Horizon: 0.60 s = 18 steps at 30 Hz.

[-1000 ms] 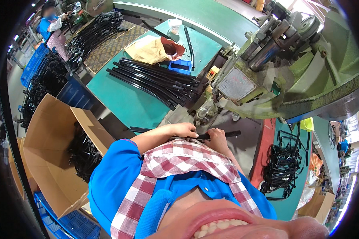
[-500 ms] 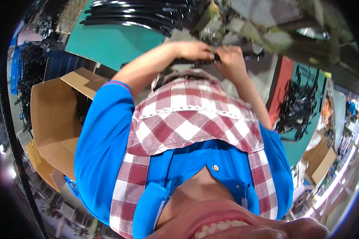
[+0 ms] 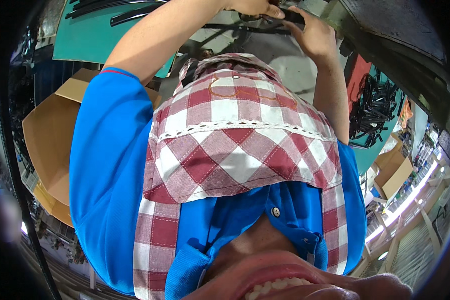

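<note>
At the top edge of the view, my left hand [image 3: 252, 6] is closed, its fingertips on a dark bar-like part [image 3: 294, 16]; the upper side of this hand is cut off. My right hand [image 3: 319, 39] has thumb and forefinger on either side of the same black bar, gripping its right end. Below both hands, a long thin black strip [image 3: 225, 26] runs across over a grey surface. What the bar rests on cannot be made out.
Long glossy black strips [image 3: 97, 6] lie on a green tabletop [image 3: 80, 42] at upper left. A cardboard box [image 3: 47, 135] stands open at left. A heap of black parts [image 3: 372, 110] lies right, beside a red panel [image 3: 359, 75]. A dark machine body [image 3: 400, 55] overhangs upper right.
Both hands sit higher in the view, and the right has moved rightward, its thumb and forefinger farther apart. The whole view has shifted, and fewer of the strips on the green tabletop show.
</note>
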### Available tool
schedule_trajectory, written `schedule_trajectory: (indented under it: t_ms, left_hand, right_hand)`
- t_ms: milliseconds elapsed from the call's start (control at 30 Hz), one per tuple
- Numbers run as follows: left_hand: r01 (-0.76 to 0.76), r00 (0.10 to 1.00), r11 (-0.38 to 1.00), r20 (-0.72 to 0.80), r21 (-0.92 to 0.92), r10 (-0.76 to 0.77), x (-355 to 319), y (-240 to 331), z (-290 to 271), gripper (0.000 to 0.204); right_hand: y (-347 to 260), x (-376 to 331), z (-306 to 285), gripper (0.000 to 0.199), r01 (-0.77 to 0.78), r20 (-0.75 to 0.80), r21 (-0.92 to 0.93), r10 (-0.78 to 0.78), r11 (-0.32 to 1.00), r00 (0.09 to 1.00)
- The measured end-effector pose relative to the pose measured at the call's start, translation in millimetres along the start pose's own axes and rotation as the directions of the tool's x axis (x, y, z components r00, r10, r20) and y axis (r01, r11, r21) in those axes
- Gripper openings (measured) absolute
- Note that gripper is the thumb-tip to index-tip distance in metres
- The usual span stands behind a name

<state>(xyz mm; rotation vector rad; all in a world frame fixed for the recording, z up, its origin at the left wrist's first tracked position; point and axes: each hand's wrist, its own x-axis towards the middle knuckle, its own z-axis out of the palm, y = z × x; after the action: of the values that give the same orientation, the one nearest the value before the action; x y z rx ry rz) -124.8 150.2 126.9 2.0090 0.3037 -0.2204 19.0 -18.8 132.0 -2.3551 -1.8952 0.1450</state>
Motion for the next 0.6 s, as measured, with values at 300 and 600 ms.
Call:
schedule_trajectory:
  t_ms: [300, 600]
  left_hand:
    - [0.079, 0.997, 0.994, -0.004, 0.079, -0.079, 28, 21, -3, 0.031]
    - [-0.036, 0.974, 0.91, -0.191, 0.413, 0.125, 38, -20, 31, 0.036]
  right_hand:
    - [33, -9, 29, 0.053, 0.014, -0.359, -0.261, -0.111, 0.965, 0.927]
    - [38, -9, 67, 0.032, -0.153, -0.074, 0.21, 0.172, 0.966, 0.982]
